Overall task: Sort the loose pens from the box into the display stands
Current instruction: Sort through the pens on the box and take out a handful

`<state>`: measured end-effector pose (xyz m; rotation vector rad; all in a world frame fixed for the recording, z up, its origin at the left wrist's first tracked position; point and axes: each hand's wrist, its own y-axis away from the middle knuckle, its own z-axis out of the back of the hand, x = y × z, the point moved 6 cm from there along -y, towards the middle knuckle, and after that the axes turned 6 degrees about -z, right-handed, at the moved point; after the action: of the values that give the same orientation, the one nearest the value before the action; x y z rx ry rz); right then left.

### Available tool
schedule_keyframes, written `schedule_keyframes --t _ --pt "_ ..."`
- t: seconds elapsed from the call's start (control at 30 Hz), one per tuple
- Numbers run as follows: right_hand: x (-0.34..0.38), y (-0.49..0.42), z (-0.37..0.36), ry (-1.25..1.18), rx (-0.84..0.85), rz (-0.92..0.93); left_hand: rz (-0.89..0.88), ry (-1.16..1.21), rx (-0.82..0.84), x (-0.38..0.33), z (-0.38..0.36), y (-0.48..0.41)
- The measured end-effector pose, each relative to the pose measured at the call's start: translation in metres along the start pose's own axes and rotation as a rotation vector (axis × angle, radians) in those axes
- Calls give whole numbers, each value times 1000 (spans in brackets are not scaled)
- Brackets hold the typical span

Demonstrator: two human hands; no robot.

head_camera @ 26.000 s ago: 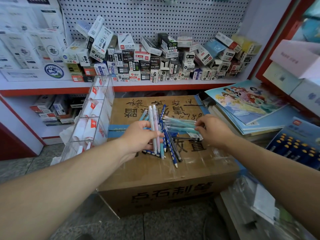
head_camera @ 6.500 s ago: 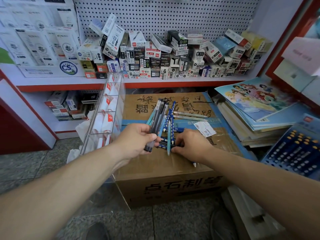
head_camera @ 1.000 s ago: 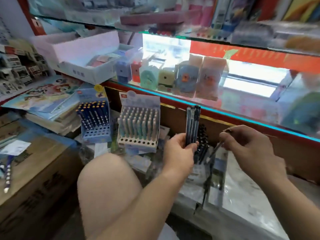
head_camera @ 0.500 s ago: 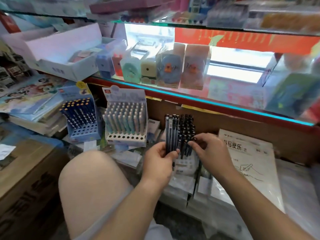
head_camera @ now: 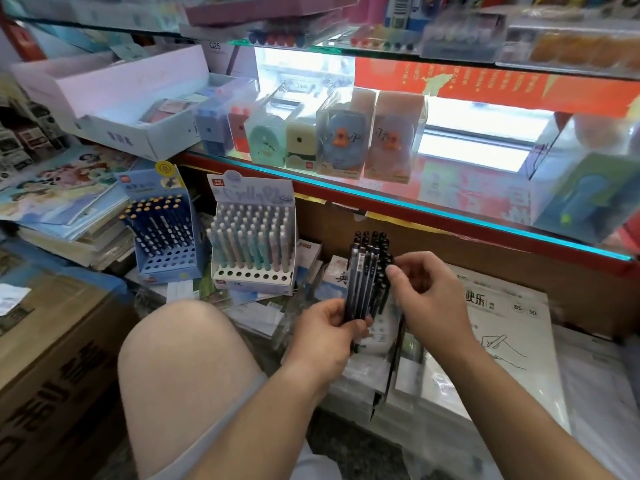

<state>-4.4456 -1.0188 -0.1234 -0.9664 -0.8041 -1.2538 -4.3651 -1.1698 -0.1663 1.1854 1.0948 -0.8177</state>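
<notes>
Nearest, a bare bent knee (head_camera: 180, 375) at left-centre. At near left, a brown cardboard box (head_camera: 45, 341) with black print, a white paper slip (head_camera: 10, 296) lying on its top. No loose pens visible on the part in view.

Just beyond the knee, the left hand (head_camera: 325, 336), fingers and thumb wrapped round the lower end of a bundle of slim dark plastic pens (head_camera: 360, 282), held upright. Close on its right, the right hand (head_camera: 429, 292), fingers curled, thumb and forefinger up at the pen tops. Impossible to tell whether pinching a pen or only touching. Hands near each other, not joined.

Directly behind the bundle, a stand of black pens (head_camera: 379, 244), mostly hidden, resting among plastic-wrapped stationery packs (head_camera: 502, 323). To the left, a white cardboard stand of pastel pens (head_camera: 254, 244), its front row of holes empty. Further left, a blue cardboard stand of navy spotted pens (head_camera: 162, 230), several front rows empty. Far back, a lit glass shelf (head_camera: 450, 212) carrying boxed pencil sharpeners (head_camera: 311, 143).

Step in hand, by judgement: feeding the dark pens, one at a time, into the stand of black pens. Next move likely calling for drawing a single pen off the bundle, finding a free slot (none visible from here), then lowering it straight in without knocking its neighbours.
</notes>
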Motion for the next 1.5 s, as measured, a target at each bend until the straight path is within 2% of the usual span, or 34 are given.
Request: schedule_keyframes --t 0.07,0.17,0.27,0.33,0.4,0.47,1.1,1.27,1.43,1.5 --pt "13 1 2 -159 90 -15 -5 -26 12 -1 -2 0" --pt "23 1 0 -161 198 -17 -32 -75 33 -4 -5 2" --pt "24 -1 7 -197 164 -7 -57 -95 37 -6 -5 3" --pt "20 -3 19 -227 52 -5 -69 -93 -2 -6 -1 3" --pt "13 -6 30 -186 -69 1 -68 -88 -51 -5 4 2" --pt "5 -8 35 -112 -122 8 -62 -63 -65 -4 6 2" --pt "-35 0 -5 338 -2 85 -46 -83 -64 -2 1 0" --pt "-35 3 -8 348 -25 61 -45 -105 -61 -1 0 0" --pt "-32 -3 -10 390 40 -6 -41 -121 -58 -3 1 1" --pt "-24 -2 -5 334 18 1 -31 -133 -52 -3 2 2"
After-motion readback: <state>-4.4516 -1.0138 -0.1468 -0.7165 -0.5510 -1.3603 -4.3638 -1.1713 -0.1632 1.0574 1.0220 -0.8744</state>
